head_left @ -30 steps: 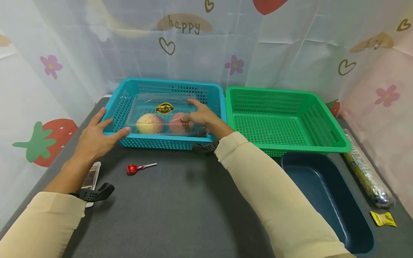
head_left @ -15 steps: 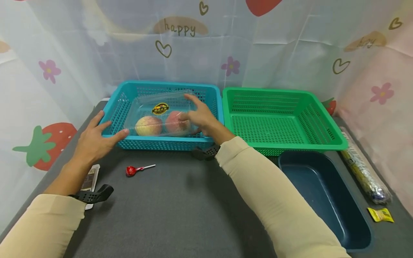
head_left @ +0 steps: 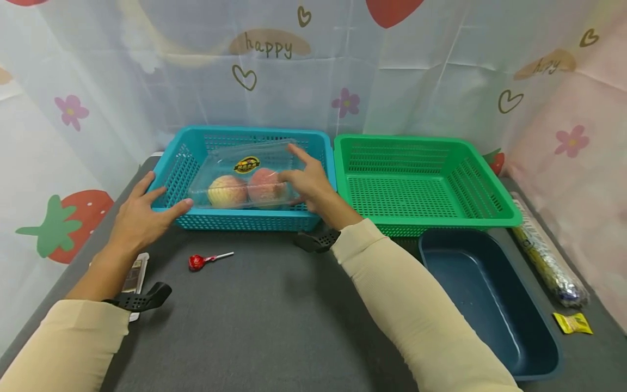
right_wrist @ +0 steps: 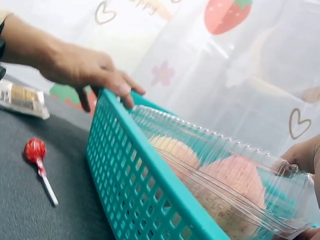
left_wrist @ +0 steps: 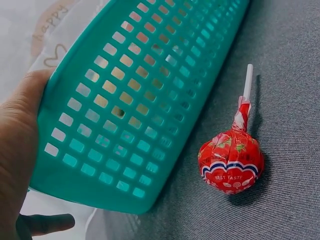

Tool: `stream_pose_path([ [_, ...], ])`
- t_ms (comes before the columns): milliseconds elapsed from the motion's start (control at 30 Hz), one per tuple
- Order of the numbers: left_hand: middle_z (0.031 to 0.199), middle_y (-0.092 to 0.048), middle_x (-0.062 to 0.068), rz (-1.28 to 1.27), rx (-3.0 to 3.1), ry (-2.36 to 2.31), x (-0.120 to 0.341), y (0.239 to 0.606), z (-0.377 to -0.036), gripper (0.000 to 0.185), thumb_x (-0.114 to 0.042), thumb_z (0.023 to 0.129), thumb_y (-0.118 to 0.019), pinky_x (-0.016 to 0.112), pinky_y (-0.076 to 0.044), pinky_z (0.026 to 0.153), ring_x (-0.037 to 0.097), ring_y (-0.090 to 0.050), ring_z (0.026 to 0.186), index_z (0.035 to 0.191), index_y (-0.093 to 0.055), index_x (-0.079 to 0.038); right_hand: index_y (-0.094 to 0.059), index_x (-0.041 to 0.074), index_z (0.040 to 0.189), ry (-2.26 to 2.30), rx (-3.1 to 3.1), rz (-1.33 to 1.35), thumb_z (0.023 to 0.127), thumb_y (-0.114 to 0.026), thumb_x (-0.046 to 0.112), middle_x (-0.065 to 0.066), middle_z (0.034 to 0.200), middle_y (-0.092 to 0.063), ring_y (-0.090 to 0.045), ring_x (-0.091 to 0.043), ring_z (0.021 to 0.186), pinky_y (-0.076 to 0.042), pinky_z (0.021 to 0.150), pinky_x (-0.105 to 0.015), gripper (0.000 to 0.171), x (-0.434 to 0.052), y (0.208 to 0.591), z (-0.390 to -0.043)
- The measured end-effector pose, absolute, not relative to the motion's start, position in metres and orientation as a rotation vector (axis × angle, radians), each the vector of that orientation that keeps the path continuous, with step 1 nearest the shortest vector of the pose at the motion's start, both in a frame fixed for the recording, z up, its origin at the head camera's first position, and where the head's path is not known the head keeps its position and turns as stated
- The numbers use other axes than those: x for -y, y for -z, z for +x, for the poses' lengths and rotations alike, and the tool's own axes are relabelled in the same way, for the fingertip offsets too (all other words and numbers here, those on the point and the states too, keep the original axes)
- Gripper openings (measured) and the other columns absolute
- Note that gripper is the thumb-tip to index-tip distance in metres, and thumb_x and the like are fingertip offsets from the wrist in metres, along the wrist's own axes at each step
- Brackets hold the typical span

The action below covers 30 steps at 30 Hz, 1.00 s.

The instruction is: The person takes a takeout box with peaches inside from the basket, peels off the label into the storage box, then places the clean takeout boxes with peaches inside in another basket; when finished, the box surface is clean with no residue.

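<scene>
A clear plastic fruit box with a black-and-gold label lies tilted in the blue basket, its right end raised. Through the plastic show a yellowish peach and a pinker peach. My right hand grips the box's right end, fingers spread along its lid edge and side. At the basket's left front corner my left hand rests on the rim, thumb and fingers extended. The left wrist view has the thumb over the rim and a red lollipop beside the basket.
A green basket stands right of the blue one, with a dark blue tub before it. Further right lie a long wrapped packet and a yellow candy. A flat packet lies under my left forearm.
My right hand has lifted the right end of the fruit box, so it tilts in the basket. My left hand stays at the basket corner. The head view has shifted slightly.
</scene>
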<state>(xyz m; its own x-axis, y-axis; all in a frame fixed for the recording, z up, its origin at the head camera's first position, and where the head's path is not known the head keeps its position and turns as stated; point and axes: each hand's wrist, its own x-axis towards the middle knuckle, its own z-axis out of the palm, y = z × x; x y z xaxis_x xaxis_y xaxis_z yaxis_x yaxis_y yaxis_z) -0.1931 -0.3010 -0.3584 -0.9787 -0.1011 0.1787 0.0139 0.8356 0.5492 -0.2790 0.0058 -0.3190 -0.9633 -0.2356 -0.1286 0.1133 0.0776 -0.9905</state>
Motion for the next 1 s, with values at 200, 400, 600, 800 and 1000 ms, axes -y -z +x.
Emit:
stream_pose_path([
  [200, 0.159, -0.006, 0.018, 0.068, 2.818, 0.839, 0.302, 0.359, -0.192, 0.086, -0.057, 0.091, -0.054, 0.076, -0.022, 0.095, 0.055, -0.015, 0.135, 0.142, -0.037, 0.011, -0.037, 0.042, 0.147, 2.099, -1.978, -0.151, 0.086, -0.065, 0.001, -0.003, 0.15, -0.03, -0.022, -0.014, 0.042, -0.057, 0.064, -0.048, 0.078, -0.011, 0.318, -0.272],
  [400, 0.159, -0.006, 0.017, 0.069, 2.817, 0.84, 0.303, 0.359, -0.193, 0.086, -0.057, 0.091, -0.054, 0.075, -0.022, 0.095, 0.055, -0.015, 0.135, 0.142, -0.037, 0.01, -0.035, 0.035, 0.15, 2.242, -1.88, -0.211, 0.085, -0.063, -0.003, -0.002, 0.079, -0.042, -0.022, -0.014, 0.043, -0.056, 0.064, -0.051, 0.08, -0.017, 0.316, -0.265],
  [600, 0.159, -0.006, 0.016, 0.082, 2.814, 0.868, 0.303, 0.359, -0.193, 0.087, -0.057, 0.091, -0.055, 0.075, -0.024, 0.094, 0.055, -0.015, 0.136, 0.143, -0.036, 0.009, -0.038, 0.037, 0.148, 2.323, -1.815, -0.22, 0.086, -0.063, -0.003, -0.001, 0.064, -0.028, -0.023, -0.014, 0.049, -0.054, 0.072, -0.051, 0.078, -0.023, 0.306, -0.255],
  [800, 0.16, -0.005, 0.015, 0.087, 2.828, 0.865, 0.304, 0.359, -0.191, 0.089, -0.059, 0.09, -0.055, 0.074, -0.023, 0.095, 0.054, -0.015, 0.136, 0.143, -0.036, 0.009, -0.04, 0.038, 0.146, 2.337, -1.801, -0.234, 0.086, -0.065, -0.001, 0.0, 0.06, -0.028, -0.028, -0.015, 0.052, -0.048, 0.072, -0.045, 0.076, -0.031, 0.295, -0.241],
  [1000, 0.16, -0.005, 0.014, 0.071, 2.822, 0.863, 0.304, 0.359, -0.191, 0.09, -0.06, 0.09, -0.055, 0.074, -0.022, 0.096, 0.053, -0.015, 0.136, 0.143, -0.035, 0.01, -0.043, 0.039, 0.145, 2.355, -1.797, -0.202, 0.087, -0.066, 0.0, -0.002, 0.062, -0.041, -0.045, -0.02, 0.065, -0.049, 0.075, -0.05, 0.073, -0.044, 0.284, -0.223],
])
